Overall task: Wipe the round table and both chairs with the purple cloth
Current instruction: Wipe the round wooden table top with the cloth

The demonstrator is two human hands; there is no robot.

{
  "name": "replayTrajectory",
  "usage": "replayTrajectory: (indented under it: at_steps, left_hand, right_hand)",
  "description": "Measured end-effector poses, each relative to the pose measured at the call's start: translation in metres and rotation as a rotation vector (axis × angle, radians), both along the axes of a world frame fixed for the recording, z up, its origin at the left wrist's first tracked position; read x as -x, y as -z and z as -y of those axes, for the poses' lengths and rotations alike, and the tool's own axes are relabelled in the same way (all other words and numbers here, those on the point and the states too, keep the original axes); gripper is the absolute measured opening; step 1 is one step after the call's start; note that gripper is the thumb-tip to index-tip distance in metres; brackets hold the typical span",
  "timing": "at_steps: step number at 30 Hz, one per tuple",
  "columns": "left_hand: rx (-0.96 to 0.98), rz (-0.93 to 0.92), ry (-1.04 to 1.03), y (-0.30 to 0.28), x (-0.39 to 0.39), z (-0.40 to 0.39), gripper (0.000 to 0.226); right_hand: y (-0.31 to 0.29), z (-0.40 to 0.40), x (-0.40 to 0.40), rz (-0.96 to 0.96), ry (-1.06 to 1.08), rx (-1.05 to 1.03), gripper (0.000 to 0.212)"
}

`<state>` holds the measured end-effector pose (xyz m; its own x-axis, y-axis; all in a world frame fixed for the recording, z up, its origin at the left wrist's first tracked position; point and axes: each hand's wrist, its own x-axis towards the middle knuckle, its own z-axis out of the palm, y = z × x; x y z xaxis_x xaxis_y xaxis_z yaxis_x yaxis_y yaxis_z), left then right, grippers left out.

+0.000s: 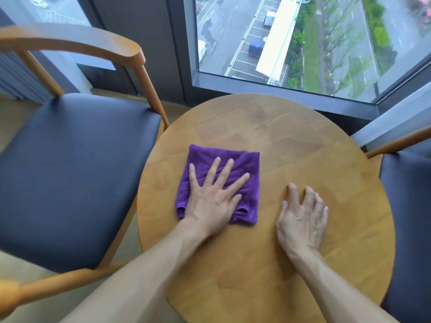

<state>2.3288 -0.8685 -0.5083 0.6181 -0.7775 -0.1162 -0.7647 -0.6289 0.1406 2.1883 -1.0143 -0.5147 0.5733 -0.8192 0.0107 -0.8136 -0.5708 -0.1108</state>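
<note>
On the round table [291, 141], toward its 9 o'clock side, lies the purple cloth [242, 159], folded into a rough square with rolled hems showing along its near edge. Left hand [213, 197]: flat, fingers spread wide, pressing the cloth from above. Right hand [303, 217]: at 3 o'clock of the cloth, apart from it, fingertips bent onto bare wood, holding nothing. Chairs with wooden frames and dark padded seats stand at 9 o'clock [70, 173] and 3 o'clock [410, 206] of the table.

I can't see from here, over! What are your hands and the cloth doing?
Left hand flat on purple cloth, pressing it to round table. Right hand on bare wood. Nothing in the way.
</note>
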Motion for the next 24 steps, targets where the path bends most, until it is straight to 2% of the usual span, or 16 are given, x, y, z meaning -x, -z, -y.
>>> replayTrajectory:
  at_steps: [2,5,7,11,13,14,17,19,21,24]
  left_hand:
    - [-0.024,0.008,-0.017,0.000,-0.027,-0.022,0.056]
    - [-0.038,-0.019,-0.245,-0.002,-0.075,-0.021,0.057]
    - [-0.020,-0.060,-0.438,-0.003,-0.099,-0.001,0.058]
    - [0.003,-0.077,-0.660,-0.005,-0.097,0.067,0.063]
    - [0.015,-0.091,-0.612,-0.008,-0.072,0.103,0.065]
    - [0.013,-0.089,-0.519,-0.008,-0.054,0.116,0.065]
    - [0.009,-0.038,-0.076,-0.001,-0.009,0.118,0.060]
    - [0.014,0.015,0.098,0.002,-0.017,0.092,0.058]
    - [-0.010,0.060,0.088,0.004,-0.048,0.061,0.059]
    - [-0.050,0.041,-0.204,0.004,-0.097,0.032,0.060]
  right_hand:
    - [-0.001,0.001,-0.002,-0.022,0.001,-0.005,0.046]
    - [-0.012,0.005,-0.017,-0.141,0.039,-0.042,0.050]
    - [-0.020,0.008,-0.029,-0.203,0.064,-0.115,0.054]
    - [-0.026,0.016,-0.044,-0.145,0.023,-0.192,0.057]
    - [-0.022,0.024,-0.050,-0.093,0.006,-0.198,0.056]
    - [-0.022,0.029,-0.053,-0.048,-0.005,-0.184,0.056]
    - [-0.018,0.050,-0.056,0.012,-0.022,-0.179,0.065]
    - [-0.017,0.061,-0.056,0.017,-0.011,-0.185,0.063]
    - [-0.017,0.069,-0.056,0.034,0.012,-0.203,0.056]
    - [-0.020,0.073,-0.056,0.024,-0.009,-0.261,0.055]
